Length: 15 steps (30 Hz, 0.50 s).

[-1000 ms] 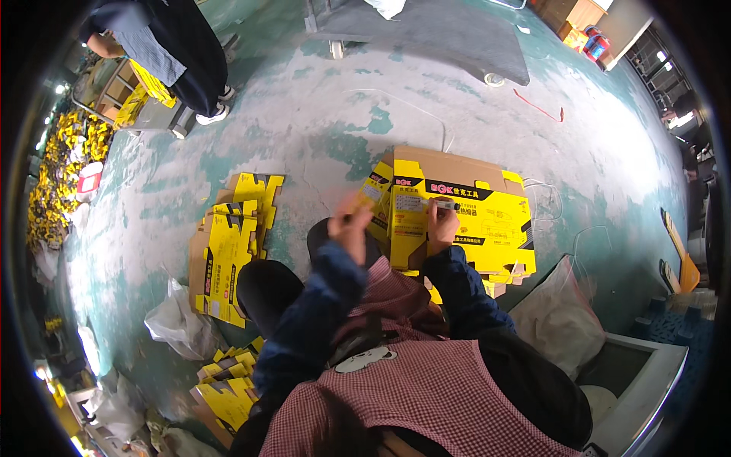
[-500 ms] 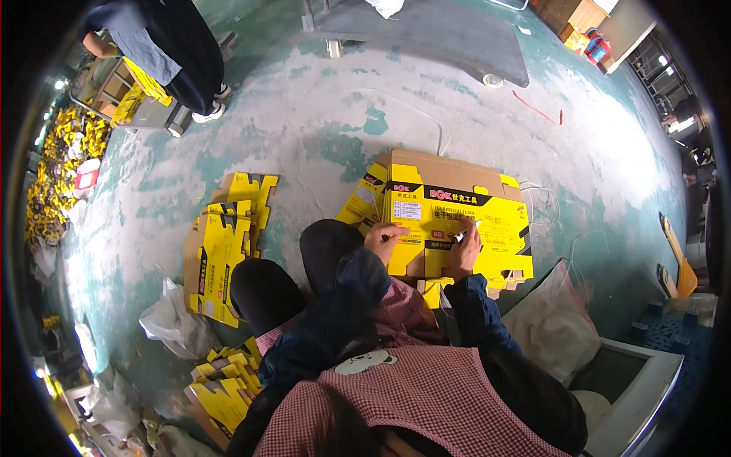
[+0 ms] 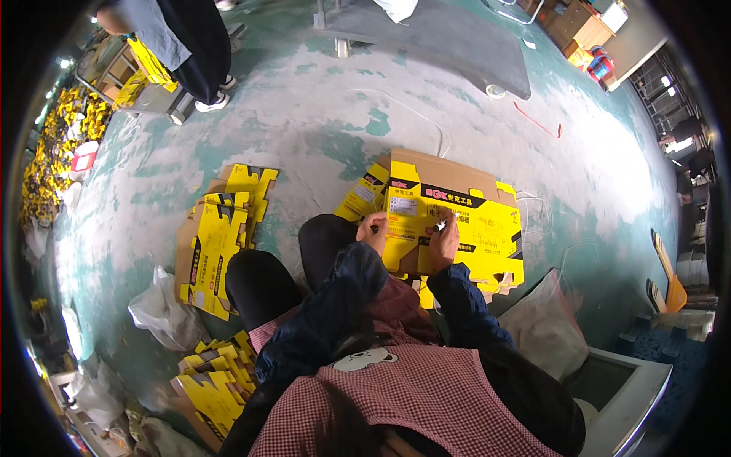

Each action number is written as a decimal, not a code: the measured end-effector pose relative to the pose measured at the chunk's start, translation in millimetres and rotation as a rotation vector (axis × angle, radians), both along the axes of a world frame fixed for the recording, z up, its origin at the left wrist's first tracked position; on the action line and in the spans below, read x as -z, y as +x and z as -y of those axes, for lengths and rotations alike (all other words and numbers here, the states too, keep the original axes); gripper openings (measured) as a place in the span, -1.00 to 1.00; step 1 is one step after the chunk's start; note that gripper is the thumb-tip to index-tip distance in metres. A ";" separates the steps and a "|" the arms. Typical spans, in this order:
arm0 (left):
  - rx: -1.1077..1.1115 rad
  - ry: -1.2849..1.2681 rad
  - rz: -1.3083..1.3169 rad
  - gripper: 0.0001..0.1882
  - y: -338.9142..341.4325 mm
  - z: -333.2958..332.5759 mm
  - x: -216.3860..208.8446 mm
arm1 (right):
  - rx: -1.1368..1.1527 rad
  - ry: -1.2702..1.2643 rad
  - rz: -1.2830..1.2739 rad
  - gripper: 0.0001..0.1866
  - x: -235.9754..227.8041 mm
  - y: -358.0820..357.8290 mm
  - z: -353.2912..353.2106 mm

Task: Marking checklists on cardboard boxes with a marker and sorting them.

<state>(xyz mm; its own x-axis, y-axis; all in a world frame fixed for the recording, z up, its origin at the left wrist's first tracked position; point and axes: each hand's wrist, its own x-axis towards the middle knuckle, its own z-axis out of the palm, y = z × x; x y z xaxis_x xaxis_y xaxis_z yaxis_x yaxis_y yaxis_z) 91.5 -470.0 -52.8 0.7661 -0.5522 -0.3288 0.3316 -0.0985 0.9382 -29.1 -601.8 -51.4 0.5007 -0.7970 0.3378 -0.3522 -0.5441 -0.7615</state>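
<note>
Flat yellow, black and brown cardboard boxes lie stacked on the floor in front of my knees, a white label near the top one's left side. My right hand is closed around a short black-and-white marker pen, over the middle of the top box. At the stack's left edge, my left hand is pinched around a small dark piece that is too small to name. Another flat box sticks out from behind the stack on the left.
To my left are more flat yellow boxes and a further pile. White bags lie near both sides of me. A grey platform cart stands ahead. Another person stands at the far left beside a cart with yellow boxes.
My right hand has shifted left with the marker pen. My left hand has drawn back toward the box's left edge, its fingers now pinched on a small dark piece. The view has shifted slightly.
</note>
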 end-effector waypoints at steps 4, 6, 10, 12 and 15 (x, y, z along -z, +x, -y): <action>0.119 -0.118 -0.044 -0.65 -13.5 -1.0 -12.6 | -0.064 0.224 0.055 -0.60 -2.0 7.5 -20.5; -0.022 0.034 0.653 -0.62 -7.4 0.0 23.3 | -0.192 0.012 0.073 -0.60 -7.8 19.7 -34.8; -0.018 0.370 0.621 -0.60 -12.2 1.1 19.4 | -0.135 0.186 0.033 -0.56 -3.1 17.5 -34.1; 0.076 0.358 0.518 -0.65 -5.0 -3.1 21.7 | -0.155 0.144 0.050 -0.56 -1.1 16.4 -33.2; 0.108 0.216 0.184 -0.67 7.2 -4.8 23.4 | -0.160 0.106 0.073 -0.56 -2.5 17.5 -33.8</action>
<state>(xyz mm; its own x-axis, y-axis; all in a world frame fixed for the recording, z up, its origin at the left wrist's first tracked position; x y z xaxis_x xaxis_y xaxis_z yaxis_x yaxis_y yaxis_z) 98.7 -465.2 -76.2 0.7641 -0.5664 -0.3088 0.1352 -0.3274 0.9352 -11.6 -568.1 -48.9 0.6009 -0.7423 0.2964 -0.2100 -0.5044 -0.8375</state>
